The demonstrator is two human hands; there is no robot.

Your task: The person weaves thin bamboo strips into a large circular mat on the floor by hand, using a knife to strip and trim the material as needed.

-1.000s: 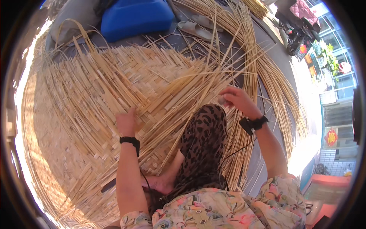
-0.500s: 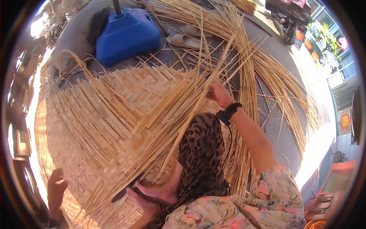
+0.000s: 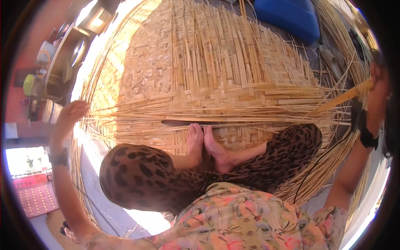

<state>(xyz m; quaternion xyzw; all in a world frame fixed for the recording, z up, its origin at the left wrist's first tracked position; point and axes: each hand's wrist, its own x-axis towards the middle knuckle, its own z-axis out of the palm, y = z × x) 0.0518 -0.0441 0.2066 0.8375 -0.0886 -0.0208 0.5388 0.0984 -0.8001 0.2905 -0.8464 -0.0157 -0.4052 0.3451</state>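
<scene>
A large woven mat of pale split cane (image 3: pixel 233 54) fills the middle, with loose strips (image 3: pixel 258 108) laid across it. My right hand (image 3: pixel 377 75), at the far right, is closed on a wide yellow cane strip (image 3: pixel 341 98) that slants down to the mat. My left hand (image 3: pixel 75 110) is at the mat's left edge beside the strip ends, its fingers curled; what they hold, if anything, is unclear. A long dark flat piece (image 3: pixel 177 123) lies at the toes of my bare feet (image 3: pixel 216 152).
A blue plastic container (image 3: pixel 285 16) is at the upper right, beside pale slippers (image 3: pixel 331 62) and long cane bundles (image 3: pixel 335 23). At the left are a cabinet (image 3: pixel 62 62) with buckets and a pink panel (image 3: pixel 35 200). My bent knees in patterned trousers take up the lower middle.
The view has swung left, so the mat now runs straight across. My right hand has moved out to the right with a strip; my left hand has risen to the left edge.
</scene>
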